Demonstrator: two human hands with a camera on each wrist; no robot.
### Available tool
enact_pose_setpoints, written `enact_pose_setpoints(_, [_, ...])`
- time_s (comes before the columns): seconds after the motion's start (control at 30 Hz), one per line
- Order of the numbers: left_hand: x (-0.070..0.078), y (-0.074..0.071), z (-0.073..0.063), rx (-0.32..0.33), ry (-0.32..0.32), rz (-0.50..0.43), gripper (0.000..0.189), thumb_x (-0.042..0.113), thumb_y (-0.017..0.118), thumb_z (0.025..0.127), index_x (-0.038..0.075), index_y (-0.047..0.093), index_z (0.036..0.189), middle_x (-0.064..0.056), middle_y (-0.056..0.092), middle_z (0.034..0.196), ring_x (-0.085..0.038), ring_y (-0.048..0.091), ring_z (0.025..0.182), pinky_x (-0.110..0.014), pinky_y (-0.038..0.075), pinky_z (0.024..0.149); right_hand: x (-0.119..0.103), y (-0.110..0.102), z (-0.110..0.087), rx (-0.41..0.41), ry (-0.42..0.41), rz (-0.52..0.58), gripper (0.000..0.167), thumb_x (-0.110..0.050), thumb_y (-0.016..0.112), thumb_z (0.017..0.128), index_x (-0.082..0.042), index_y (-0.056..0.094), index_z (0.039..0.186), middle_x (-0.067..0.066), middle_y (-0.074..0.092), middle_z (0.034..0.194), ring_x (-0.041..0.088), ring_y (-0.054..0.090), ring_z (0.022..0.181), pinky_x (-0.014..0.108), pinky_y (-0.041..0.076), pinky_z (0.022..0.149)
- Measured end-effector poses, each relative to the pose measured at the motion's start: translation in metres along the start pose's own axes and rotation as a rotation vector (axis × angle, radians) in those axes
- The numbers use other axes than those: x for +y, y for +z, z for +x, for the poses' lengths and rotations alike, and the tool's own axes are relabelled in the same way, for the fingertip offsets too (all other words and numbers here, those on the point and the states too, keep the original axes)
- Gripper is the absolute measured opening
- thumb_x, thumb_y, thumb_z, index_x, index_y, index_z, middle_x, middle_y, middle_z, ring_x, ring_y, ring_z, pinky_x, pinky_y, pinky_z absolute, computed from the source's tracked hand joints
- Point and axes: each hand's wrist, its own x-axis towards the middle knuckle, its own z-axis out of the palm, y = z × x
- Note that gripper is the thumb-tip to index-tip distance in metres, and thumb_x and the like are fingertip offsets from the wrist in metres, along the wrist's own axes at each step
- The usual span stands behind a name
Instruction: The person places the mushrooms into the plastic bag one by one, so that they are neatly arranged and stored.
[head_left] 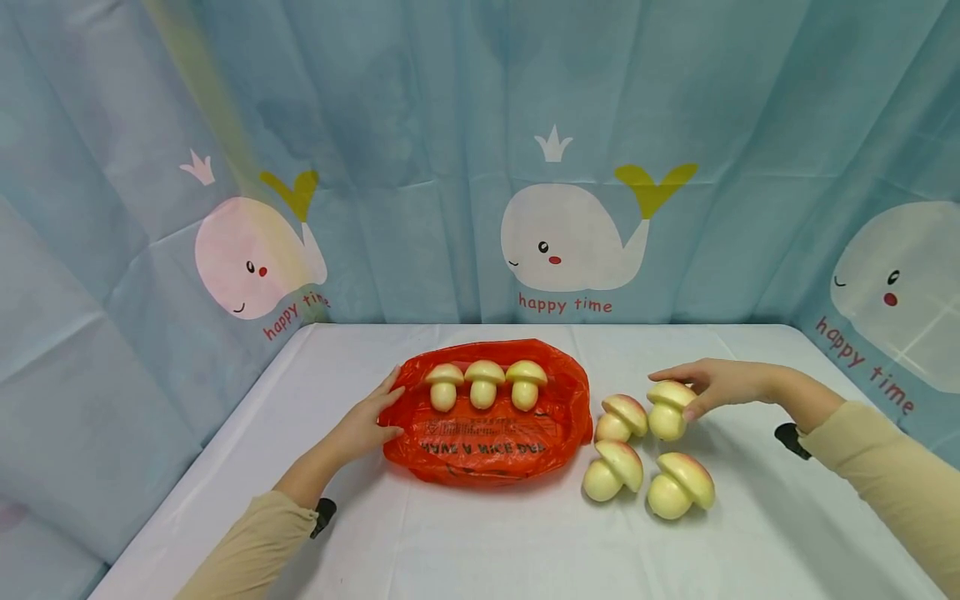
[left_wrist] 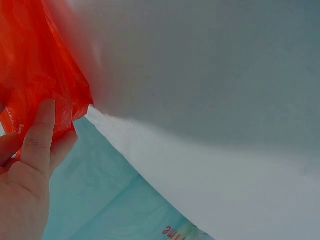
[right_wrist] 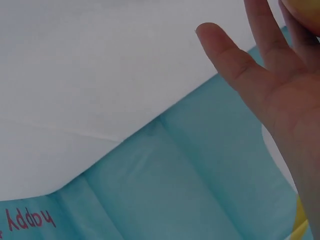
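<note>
An open red plastic bag (head_left: 480,450) with dark printing lies on the table, its rim spread wide. In it, three pale yellow toy mushrooms (head_left: 484,383) stand in a row at the back. At the bag's left side, my left hand (head_left: 358,429) holds the rim; in the left wrist view its fingers (left_wrist: 37,140) lie against the plastic. To the right of the bag, my right hand (head_left: 727,385) pinches a pinkish-yellow toy mushroom (head_left: 667,411) between thumb and fingers. Only an edge of that mushroom (right_wrist: 306,12) shows in the right wrist view.
Three more toy mushrooms lie close by: one at the back (head_left: 621,418), one at the front left (head_left: 612,472) and one at the front right (head_left: 680,486). A white cloth covers the table (head_left: 480,550). Blue whale-print curtains (head_left: 435,167) stand behind and beside it.
</note>
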Motion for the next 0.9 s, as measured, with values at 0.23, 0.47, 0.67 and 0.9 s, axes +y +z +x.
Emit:
enact_pose_setpoints(0.23, [-0.002, 0.000, 0.000, 0.000, 0.015, 0.003, 0.064, -0.008, 0.064, 0.086, -0.018, 0.033, 0.141, -0.022, 0.007, 0.160, -0.046, 0.012, 0.143, -0.057, 0.023, 0.111, -0.012, -0.008, 0.000, -0.028, -0.014, 0.015, 0.073, -0.021, 0.071, 0.088, 0.005, 0.035, 0.147, 0.020, 0.047, 0.140, 0.026, 0.049, 0.117, 0.035, 0.046, 0.094])
enact_pose_setpoints(0.47, [0.000, -0.001, -0.002, 0.001, 0.008, 0.001, 0.064, -0.007, 0.064, 0.086, -0.018, 0.033, 0.141, -0.023, 0.008, 0.159, -0.045, 0.012, 0.143, -0.057, 0.022, 0.112, -0.024, -0.014, 0.004, -0.054, -0.050, 0.047, 0.073, -0.017, 0.070, 0.088, 0.007, 0.033, 0.147, 0.021, 0.049, 0.139, 0.019, 0.054, 0.115, 0.024, 0.047, 0.092])
enact_pose_setpoints(0.67, [0.002, 0.000, -0.003, 0.002, 0.001, -0.010, 0.064, -0.007, 0.064, 0.086, -0.018, 0.033, 0.141, -0.023, 0.007, 0.159, -0.045, 0.011, 0.143, -0.057, 0.023, 0.111, -0.035, -0.018, 0.010, -0.068, -0.061, 0.075, 0.073, -0.016, 0.068, 0.089, 0.007, 0.031, 0.148, 0.022, 0.045, 0.143, 0.020, 0.053, 0.119, 0.027, 0.047, 0.094])
enact_pose_setpoints(0.9, [0.002, 0.002, -0.001, 0.006, -0.014, -0.014, 0.065, -0.007, 0.064, 0.086, -0.017, 0.032, 0.141, -0.020, 0.007, 0.160, -0.044, 0.011, 0.144, -0.056, 0.023, 0.112, -0.053, -0.020, 0.020, -0.065, -0.045, 0.069, 0.074, -0.020, 0.068, 0.089, 0.003, 0.032, 0.149, 0.013, 0.051, 0.137, 0.022, 0.055, 0.108, 0.036, 0.046, 0.088])
